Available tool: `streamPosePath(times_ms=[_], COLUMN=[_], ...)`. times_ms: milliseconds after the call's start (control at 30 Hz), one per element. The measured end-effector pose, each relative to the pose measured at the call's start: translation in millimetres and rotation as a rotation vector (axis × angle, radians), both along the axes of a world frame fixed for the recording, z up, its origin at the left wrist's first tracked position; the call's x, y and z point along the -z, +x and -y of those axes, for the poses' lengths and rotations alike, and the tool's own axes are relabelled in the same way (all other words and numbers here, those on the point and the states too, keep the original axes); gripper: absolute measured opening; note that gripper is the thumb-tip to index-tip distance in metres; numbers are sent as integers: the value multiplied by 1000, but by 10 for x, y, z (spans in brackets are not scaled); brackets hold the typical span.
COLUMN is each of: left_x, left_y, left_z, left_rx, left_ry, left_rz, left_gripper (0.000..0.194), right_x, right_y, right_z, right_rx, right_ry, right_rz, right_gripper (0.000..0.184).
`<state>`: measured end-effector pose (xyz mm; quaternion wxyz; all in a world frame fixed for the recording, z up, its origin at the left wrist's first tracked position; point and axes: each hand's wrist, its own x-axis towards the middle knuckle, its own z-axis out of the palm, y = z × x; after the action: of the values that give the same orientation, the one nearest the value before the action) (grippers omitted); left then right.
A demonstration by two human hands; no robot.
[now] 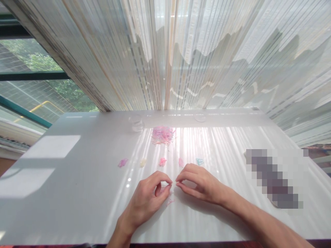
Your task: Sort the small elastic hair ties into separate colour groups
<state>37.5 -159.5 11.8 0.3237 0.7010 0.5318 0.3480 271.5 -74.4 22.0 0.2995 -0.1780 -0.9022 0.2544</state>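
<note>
My left hand and my right hand face each other over the white table, thumb and index finger pinched on both. A thin pale yellowish rubber band shows between the fingertips; its outline is faint. A few loose pink rubber bands lie beneath and beside my left fingers, partly hidden. Beyond the hands runs a row of small rubber band heaps: a purple heap, a pale yellow heap, a red-pink heap, a pink heap and a teal heap.
A large mixed pile of rubber bands sits farther back. Near it stand a clear round container and a clear lid. A blurred-out object lies at the right. Striped curtains hang behind the table, with bright sunlight across it.
</note>
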Motion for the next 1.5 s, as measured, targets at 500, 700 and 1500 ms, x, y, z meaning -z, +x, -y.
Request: streamPosePath(times_ms=[500,700,1500], left_x=[-12,-8,-12], left_y=[51,63,53], left_z=[-18,-13,4], left_rx=[6,-5,-32], left_ry=[54,63,57], left_rz=[32,40,37], left_gripper=[11,9,12], right_x=[-9,-15,-20], right_y=[-15,-11,7], right_z=[5,0,4], right_rx=[-22,-20,-16], right_ry=[-24,-17,-42], right_rz=[15,15,19], right_gripper=[17,19,14])
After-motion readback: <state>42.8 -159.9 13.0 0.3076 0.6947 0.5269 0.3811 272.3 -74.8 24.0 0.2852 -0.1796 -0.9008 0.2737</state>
